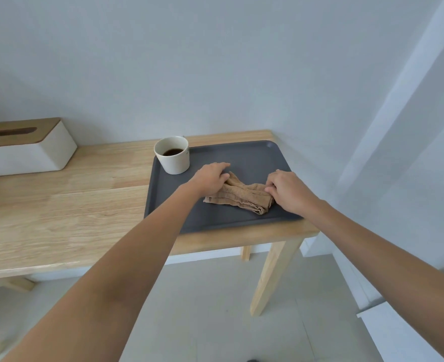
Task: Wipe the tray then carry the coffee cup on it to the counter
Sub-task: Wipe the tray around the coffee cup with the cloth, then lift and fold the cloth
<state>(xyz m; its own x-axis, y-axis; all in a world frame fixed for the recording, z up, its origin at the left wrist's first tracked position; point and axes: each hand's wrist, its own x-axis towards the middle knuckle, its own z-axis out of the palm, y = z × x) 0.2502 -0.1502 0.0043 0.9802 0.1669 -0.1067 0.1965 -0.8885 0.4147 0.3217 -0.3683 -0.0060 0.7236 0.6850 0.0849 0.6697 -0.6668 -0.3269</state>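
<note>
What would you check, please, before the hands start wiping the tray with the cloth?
1. Cloth on the tray: ok. The brown cloth lies bunched on the grey tray.
2. Hands on the cloth: ok. The left hand presses its left end, the right hand its right end.
3. Cup clear of the wiping path: not ok. The coffee cup stands on the tray's far left corner, close to the left hand.
4. Cup upright: ok, with dark coffee inside.
5. Tray fully supported: cannot tell. It reaches the right edge of the table, near corner at the brink.
6. Tray dirt: cannot tell.
</note>
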